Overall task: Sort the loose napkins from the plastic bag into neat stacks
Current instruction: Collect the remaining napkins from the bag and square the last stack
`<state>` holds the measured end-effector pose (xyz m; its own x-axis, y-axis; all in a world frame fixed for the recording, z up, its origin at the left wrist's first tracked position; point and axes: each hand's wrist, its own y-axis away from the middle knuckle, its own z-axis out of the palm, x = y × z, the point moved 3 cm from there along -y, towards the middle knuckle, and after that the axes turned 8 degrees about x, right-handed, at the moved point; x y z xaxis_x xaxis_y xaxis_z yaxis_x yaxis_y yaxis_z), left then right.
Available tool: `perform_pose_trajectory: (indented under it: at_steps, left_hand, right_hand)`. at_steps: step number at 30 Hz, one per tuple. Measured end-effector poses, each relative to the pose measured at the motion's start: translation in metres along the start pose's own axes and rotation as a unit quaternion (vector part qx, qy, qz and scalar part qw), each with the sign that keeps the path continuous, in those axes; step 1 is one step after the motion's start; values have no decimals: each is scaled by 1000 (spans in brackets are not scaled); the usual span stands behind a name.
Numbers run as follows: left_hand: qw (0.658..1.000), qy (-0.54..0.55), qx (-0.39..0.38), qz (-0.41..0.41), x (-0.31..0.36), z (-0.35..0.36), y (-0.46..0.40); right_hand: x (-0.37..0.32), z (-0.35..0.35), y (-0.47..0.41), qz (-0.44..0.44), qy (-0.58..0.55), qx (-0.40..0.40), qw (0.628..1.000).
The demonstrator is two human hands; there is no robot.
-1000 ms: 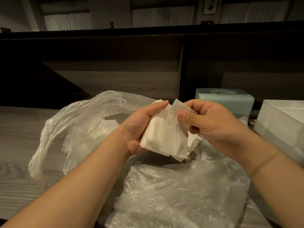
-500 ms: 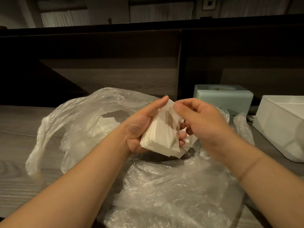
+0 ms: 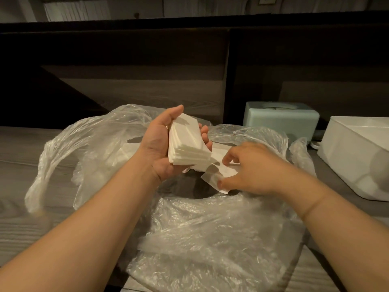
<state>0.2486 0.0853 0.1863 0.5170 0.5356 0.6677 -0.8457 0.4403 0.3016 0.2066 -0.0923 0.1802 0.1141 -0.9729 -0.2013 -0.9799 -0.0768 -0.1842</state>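
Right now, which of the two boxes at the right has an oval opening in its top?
The pale green tissue box, standing farther back behind the plastic bag. The white box nearer the right edge is an open bin with plain walls.

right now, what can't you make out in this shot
1. Head view: how many napkins remain inside the plastic bag; crinkled film blurs them.
2. Right hand: motion blur hides its grip on the loose napkin.
3. White bin: cut off by the right edge.
4. Stack underside: hidden by the left hand.

Dim warm light. Grey wood-grain surface (image 3: 25, 148) ran under dark wood panelling (image 3: 134, 85); pale curtains (image 3: 75, 9) hung behind, upper left.
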Motion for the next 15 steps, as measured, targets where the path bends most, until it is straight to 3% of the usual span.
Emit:
perform_pose_trajectory:
  at_steps: [7,15]
  left_hand:
    - [1000,-8,9,5,0,1,0]
    - [1000,-7,13,3,0,2,1]
  right_hand:
    - [0,-1,-1,1,-10,24,1000]
    - [6,-9,-4,48,-155,118,980]
